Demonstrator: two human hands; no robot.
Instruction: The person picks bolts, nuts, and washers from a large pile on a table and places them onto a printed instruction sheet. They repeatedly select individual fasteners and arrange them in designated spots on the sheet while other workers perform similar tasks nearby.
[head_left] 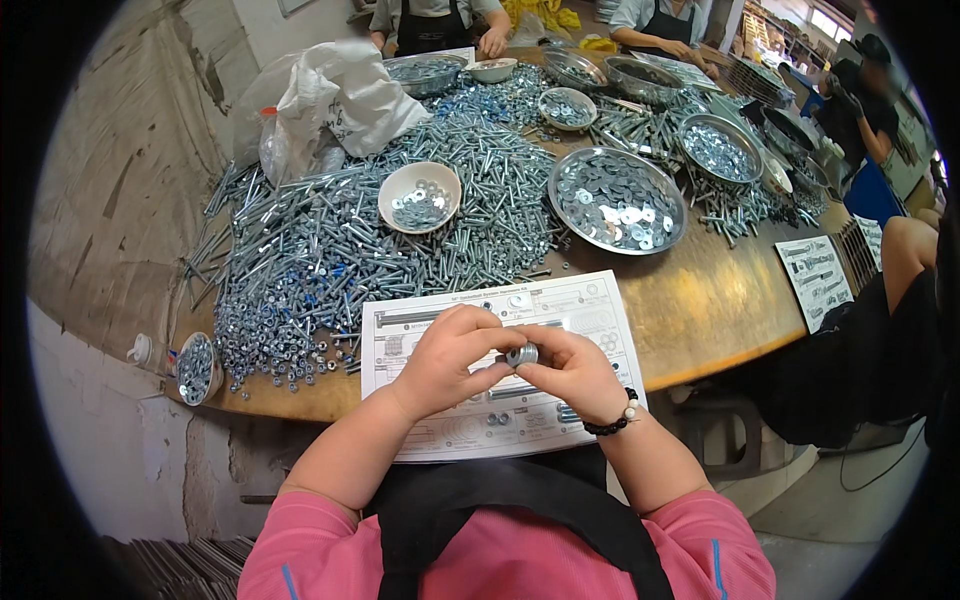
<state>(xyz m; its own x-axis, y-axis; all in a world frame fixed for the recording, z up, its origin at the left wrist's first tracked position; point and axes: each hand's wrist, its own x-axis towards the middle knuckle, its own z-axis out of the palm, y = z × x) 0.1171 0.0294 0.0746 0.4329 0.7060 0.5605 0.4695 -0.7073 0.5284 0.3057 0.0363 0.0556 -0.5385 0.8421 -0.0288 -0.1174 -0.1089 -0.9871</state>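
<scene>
While both forearms are reaching up from the lower edge, the left hand (450, 358) and the right hand (575, 372) are meeting over a printed sheet (382, 385) at the near edge of the tabletop (710, 310). Between them, a short stack of metal rings (522, 353) is sitting at the fingertips, above the middle of the sheet. The fingers of both hands are curling inward and nearly closing, thumbs and forefingers pressing on the stack from either side; which hand is bearing more of the grip I cannot tell. A dark beaded bracelet (625, 418) is circling the right wrist. Beyond the sheet, a broad heap of bolts (320, 225) is spreading across the tabletop, with loose nuts (265, 350) gathering along its near left edge. A pale bowl (400, 182) holding washers is resting among the bolts, and a large round metal tray (617, 249), also carrying washers, is standing to its right. A white bag (345, 95) is slumping at the far left of the heap, while a small bowl (216, 368) is sitting at the tabletop's left end. Across the way, a co-worker's hand (493, 41) is hovering or resting near another bowl (492, 76); I cannot tell which.
</scene>
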